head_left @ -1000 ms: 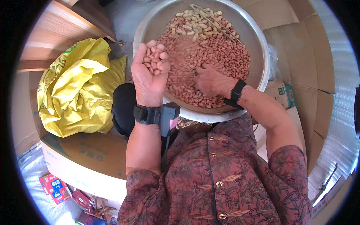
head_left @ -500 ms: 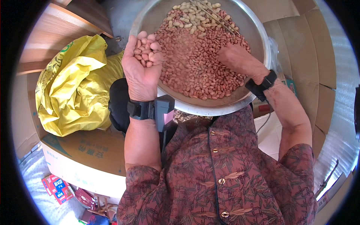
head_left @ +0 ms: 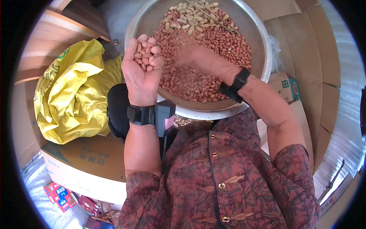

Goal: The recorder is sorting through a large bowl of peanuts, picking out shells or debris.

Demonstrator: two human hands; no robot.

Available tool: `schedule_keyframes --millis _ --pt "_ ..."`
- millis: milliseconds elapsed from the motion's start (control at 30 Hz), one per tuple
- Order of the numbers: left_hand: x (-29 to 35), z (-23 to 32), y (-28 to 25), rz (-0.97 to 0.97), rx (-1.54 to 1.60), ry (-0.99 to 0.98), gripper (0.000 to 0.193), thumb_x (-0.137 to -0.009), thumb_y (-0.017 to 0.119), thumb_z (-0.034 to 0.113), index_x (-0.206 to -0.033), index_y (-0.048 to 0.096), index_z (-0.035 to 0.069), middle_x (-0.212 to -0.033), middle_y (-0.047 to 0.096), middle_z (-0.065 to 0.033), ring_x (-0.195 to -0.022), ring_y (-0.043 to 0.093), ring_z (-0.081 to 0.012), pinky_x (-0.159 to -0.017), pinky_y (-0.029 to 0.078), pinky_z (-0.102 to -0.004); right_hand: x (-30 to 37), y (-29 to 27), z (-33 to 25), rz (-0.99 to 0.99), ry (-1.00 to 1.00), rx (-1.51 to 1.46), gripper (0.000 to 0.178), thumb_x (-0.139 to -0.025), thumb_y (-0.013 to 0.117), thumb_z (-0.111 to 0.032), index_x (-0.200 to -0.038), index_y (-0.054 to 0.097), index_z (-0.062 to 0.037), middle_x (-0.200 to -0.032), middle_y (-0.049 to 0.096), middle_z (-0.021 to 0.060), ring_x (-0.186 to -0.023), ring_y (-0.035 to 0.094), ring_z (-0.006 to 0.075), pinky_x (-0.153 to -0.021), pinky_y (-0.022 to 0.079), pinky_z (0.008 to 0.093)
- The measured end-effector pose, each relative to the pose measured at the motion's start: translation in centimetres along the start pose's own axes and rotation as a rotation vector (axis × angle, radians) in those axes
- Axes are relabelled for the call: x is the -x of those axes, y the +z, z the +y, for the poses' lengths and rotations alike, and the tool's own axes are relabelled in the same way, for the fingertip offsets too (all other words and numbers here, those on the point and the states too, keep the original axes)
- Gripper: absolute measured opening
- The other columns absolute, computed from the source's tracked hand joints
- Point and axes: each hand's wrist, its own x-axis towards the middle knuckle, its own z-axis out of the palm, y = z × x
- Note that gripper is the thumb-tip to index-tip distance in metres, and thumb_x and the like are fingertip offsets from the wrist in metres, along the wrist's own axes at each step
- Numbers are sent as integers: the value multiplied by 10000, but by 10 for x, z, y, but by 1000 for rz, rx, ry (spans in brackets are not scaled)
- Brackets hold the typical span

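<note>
My left hand (head_left: 142, 83) is cupped palm up at the left rim of a wide metal basin (head_left: 259, 49), its fingers curled around a heap of shelled peanuts (head_left: 145, 57). Red-skinned peanut kernels (head_left: 232, 47) cover most of the basin's bottom. Low over their left-middle part is my right hand (head_left: 204, 61), smeared by motion, so its fingers and anything in them cannot be made out. Whole peanuts in pale shells (head_left: 190, 19) lie at the basin's far side. Thin sticks (head_left: 217, 17) rest across them.
A crumpled yellow plastic sack (head_left: 72, 95) lies at the left, on or behind a cardboard box (head_left: 95, 152). Brown cardboard (head_left: 305, 45) stands to the right of the basin, with a small green-and-white box (head_left: 289, 89) beside it. A wooden piece of furniture (head_left: 57, 45) fills the upper left.
My right hand has swept left across the kernels, from the basin's right part to its left-middle. My left hand stays cupped around its peanuts. The view has shifted slightly.
</note>
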Motion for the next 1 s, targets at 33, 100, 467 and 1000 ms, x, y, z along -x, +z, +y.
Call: schedule_keyframes --millis 33,100,467,1000 --pt "1 2 -2 7 4 12 240 -892 448 263 -904 542 42 -797 557 -80 -638 510 -163 -441 389 -222 5 -25 -13 209 -42 27 117 -688 575 -47 -800 610 -42 -797 589 112 -782 575 272 -697 469 332" --pt "-1 1 -2 -43 20 -27 236 -891 448 259 -889 547 44 -792 556 -78 -638 509 -163 -440 386 -221 22 -47 -10 430 -83 52 123 -706 584 -43 -825 619 -40 -791 607 110 -765 590 268 -685 476 324" --pt "-4 -5 -1 -2 -31 -13 223 -887 454 254 -876 547 52 -772 566 -68 -626 521 -161 -438 389 -214 26 -11 21 59 268 354 166 -675 643 -85 -793 571 8 -705 578 157 -676 569 285 -623 455 344" --pt "-5 -4 -8 -6 -18 14 228 -886 459 241 -915 542 30 -813 568 -106 -648 530 -179 -454 414 -221 44 -22 -16 99 308 -291 46 -758 537 -35 -781 573 -17 -737 565 33 -608 540 128 -580 471 255"
